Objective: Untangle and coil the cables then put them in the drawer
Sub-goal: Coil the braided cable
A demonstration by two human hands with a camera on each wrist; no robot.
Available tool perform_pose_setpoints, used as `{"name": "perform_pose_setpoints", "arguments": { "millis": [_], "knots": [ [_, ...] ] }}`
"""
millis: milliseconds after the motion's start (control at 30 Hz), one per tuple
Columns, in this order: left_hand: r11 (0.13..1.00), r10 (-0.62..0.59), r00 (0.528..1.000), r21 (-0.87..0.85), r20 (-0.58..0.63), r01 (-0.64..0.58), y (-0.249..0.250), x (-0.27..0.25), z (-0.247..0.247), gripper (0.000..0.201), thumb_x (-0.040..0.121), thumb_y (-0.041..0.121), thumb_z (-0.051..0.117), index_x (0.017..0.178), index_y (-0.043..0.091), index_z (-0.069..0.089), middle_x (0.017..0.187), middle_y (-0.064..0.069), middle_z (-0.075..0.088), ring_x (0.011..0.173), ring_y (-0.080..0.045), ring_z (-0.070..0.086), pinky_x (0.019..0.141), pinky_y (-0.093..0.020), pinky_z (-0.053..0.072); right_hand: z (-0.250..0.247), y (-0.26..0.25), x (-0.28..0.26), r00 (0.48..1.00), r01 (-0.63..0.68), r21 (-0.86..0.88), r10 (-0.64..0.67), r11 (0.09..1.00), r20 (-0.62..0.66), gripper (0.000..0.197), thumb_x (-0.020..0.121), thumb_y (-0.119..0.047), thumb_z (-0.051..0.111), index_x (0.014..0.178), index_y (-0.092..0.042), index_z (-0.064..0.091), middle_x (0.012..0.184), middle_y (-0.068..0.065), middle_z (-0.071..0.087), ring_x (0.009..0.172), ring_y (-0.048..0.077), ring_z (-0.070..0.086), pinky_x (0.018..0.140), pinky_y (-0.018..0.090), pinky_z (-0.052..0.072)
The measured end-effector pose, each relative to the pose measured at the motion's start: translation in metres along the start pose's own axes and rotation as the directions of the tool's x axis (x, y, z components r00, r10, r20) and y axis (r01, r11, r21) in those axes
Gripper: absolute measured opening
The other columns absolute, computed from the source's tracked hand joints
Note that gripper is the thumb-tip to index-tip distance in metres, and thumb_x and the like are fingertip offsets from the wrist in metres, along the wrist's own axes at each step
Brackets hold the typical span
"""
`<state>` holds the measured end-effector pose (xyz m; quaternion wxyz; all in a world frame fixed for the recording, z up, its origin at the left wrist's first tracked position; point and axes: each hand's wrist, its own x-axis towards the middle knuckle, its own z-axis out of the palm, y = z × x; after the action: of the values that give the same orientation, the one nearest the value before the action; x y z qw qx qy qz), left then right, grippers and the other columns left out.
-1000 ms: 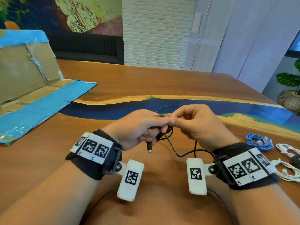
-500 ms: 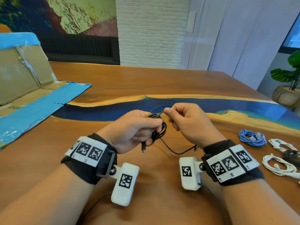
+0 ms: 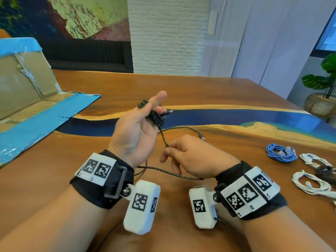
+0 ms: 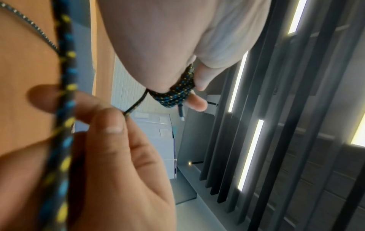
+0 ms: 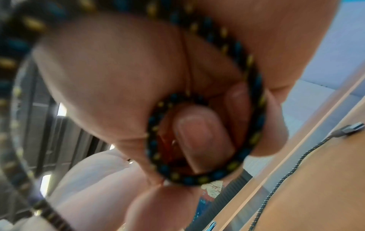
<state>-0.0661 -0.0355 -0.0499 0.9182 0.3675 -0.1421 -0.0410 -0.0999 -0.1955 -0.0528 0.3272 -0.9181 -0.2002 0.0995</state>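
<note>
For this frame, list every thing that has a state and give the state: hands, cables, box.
Left hand: raised, holds wound turns of the black cable.
Right hand: pinches the cable's loose run.
Black cable: partly coiled, tail trailing on the table, one plug lying there.
Blue cable: bundled, on the table.
White cables: bundled, on the table.
Cardboard box: open, flap lying flat.

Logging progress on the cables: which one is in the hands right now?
The black braided cable: wound round the left hand's fingers, its loose end pinched by the right hand. The blue cable and white cables lie on the table.
</note>
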Motion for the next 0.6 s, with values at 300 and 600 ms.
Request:
{"name": "perform_pose_setpoints", "arguments": {
  "millis": [300, 600],
  "knots": [
    [0.455, -0.033, 0.999, 0.890, 0.002, 0.014, 0.006, 0.006, -0.016, 0.026, 0.103, 0.010, 0.051, 0.127, 0.015, 0.059, 0.107, 0.004, 0.076, 0.095, -0.014, 0.068, 0.100, -0.047, 0.053, -0.001, -0.001, 0.001, 0.936, 0.163, 0.142, -0.107, 0.976, -0.334, 0.019, 0.101, -0.021, 0.060, 0.095, -0.020, 0.078, 0.060, -0.009, 0.063, 0.054, -0.002, 0.054, 0.058, 0.019, 0.040],
    [0.191, -0.226, 0.971, 0.981, 0.076, -0.032, 0.016, -0.002, -0.012, 0.033, 0.094, 0.034, 0.072, 0.086, 0.003, 0.064, 0.066, -0.006, 0.055, 0.061, -0.018, 0.052, 0.062, -0.038, 0.047, -0.016, 0.015, -0.002, 0.909, 0.248, 0.471, -0.036, 0.846, -0.415, 0.010, 0.092, -0.008, 0.073, 0.102, -0.011, 0.073, 0.054, 0.009, 0.043, 0.039, 0.021, 0.042, 0.042, 0.031, 0.046]
  ]
}}
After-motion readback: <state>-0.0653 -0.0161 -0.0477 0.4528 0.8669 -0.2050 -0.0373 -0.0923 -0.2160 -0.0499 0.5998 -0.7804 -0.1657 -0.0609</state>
